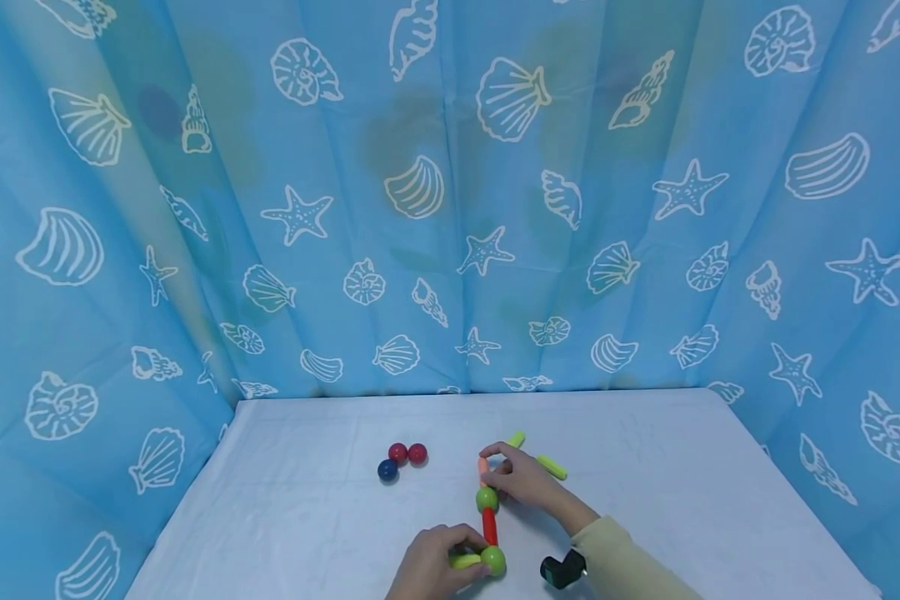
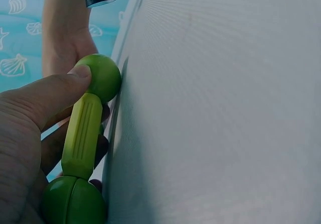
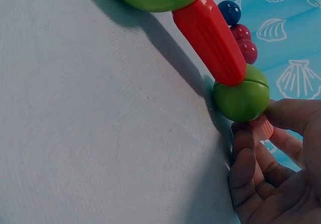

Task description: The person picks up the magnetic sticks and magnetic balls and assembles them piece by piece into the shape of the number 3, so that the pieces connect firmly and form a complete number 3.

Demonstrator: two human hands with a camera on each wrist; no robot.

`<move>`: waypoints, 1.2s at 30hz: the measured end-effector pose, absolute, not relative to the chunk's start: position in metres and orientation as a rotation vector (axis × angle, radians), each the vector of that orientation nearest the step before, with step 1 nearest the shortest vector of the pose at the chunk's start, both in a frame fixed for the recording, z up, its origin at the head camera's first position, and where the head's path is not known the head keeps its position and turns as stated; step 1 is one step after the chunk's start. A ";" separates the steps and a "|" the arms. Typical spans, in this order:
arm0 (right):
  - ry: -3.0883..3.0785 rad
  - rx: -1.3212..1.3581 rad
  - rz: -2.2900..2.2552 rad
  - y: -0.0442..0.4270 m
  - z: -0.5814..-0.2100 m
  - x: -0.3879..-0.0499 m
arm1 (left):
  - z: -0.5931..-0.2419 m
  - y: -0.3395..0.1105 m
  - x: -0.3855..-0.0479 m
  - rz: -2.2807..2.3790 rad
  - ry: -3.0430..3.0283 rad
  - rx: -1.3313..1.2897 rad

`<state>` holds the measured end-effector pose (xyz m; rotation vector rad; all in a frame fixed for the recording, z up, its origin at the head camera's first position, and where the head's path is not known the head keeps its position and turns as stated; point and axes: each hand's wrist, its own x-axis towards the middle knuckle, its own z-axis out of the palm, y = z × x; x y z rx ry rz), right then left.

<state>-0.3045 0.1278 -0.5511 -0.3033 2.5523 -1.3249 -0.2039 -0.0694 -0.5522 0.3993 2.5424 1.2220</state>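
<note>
A toy chain of green balls and coloured rods lies at the table's front middle. My left hand [image 1: 435,560] grips its near end, around a yellow-green rod [image 2: 83,136]; the thumb presses on a green ball [image 2: 104,78]. At the rod's other end sits another green ball [image 2: 75,201], hidden by the hand in the head view. A red rod [image 1: 490,527] links the near ball to a farther green ball [image 1: 487,499]. From that ball sticks out an orange rod [image 1: 483,471], which my right hand [image 1: 521,477] pinches between thumb and fingers.
Two red balls [image 1: 417,453] and a dark blue ball [image 1: 387,471] stand together left of the chain. Beyond the right hand lie two loose yellow-green rods [image 1: 552,467]. A black wrist camera [image 1: 562,570] sits by the right sleeve. A blue shell-patterned curtain [image 1: 450,208] surrounds the white table [image 1: 307,500].
</note>
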 end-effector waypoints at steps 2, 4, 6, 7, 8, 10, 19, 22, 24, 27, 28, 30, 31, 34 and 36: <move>2.557 -0.309 -1.323 0.128 -0.551 -0.304 | -0.552 -0.070 -0.204 1.221 2.545 0.402; 2.562 -0.310 -1.323 0.127 -0.550 -0.304 | -0.551 -0.070 -0.204 1.224 2.542 0.401; 2.571 -0.308 -1.325 0.127 -0.549 -0.304 | -0.550 -0.070 -0.203 1.227 2.542 0.405; 2.582 -0.307 -1.324 0.126 -0.549 -0.304 | -0.551 -0.070 -0.203 1.229 2.542 0.408; 2.596 -0.312 -1.324 0.125 -0.548 -0.305 | -0.551 -0.071 -0.203 1.231 2.541 0.411; 2.647 -0.316 -1.305 0.124 -0.546 -0.307 | -0.552 -0.071 -0.203 1.239 2.541 0.418; 2.812 -0.395 -1.208 0.111 -0.530 -0.325 | -0.553 -0.070 -0.204 1.240 2.539 0.409; 2.803 -0.439 -1.128 0.103 -0.530 -0.333 | -0.554 -0.070 -0.204 1.236 2.542 0.410; 2.792 -0.478 -1.071 0.095 -0.530 -0.338 | -0.554 -0.071 -0.204 1.238 2.540 0.414; 2.746 -0.536 -1.022 0.083 -0.527 -0.343 | -0.554 -0.072 -0.205 1.251 2.527 0.409; 2.719 -0.541 -1.017 0.079 -0.526 -0.344 | -0.555 -0.072 -0.205 1.260 2.519 0.408; 2.670 -0.538 -1.010 0.071 -0.523 -0.344 | -0.556 -0.073 -0.206 1.269 2.506 0.409; 2.645 -0.535 -1.011 0.068 -0.521 -0.345 | -0.556 -0.074 -0.206 1.275 2.499 0.412; 2.599 -0.529 -0.990 0.060 -0.518 -0.345 | -0.558 -0.075 -0.207 1.291 2.483 0.428; 2.603 -0.580 -0.948 0.055 -0.517 -0.346 | -0.558 -0.075 -0.207 1.292 2.481 0.441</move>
